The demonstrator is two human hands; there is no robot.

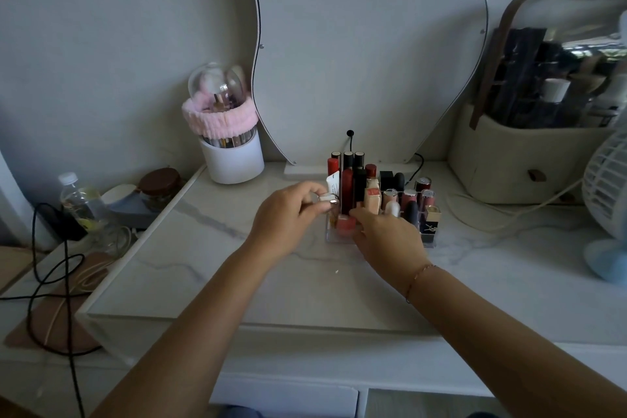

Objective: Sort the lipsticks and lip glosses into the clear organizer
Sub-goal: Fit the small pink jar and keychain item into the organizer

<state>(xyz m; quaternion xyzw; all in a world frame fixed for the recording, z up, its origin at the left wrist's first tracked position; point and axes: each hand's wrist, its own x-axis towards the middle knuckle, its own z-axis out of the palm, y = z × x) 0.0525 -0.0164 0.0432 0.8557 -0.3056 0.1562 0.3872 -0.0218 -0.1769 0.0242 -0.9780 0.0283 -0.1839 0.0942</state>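
Silver-tipped tube (327, 197) pinched in left hand (288, 215) beside clear organizer (331, 238).

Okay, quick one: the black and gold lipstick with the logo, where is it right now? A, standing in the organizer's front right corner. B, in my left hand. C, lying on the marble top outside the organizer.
A: the black and gold lipstick stands upright in the front right corner of the clear organizer; the left hand pinches a small silver-capped item instead.
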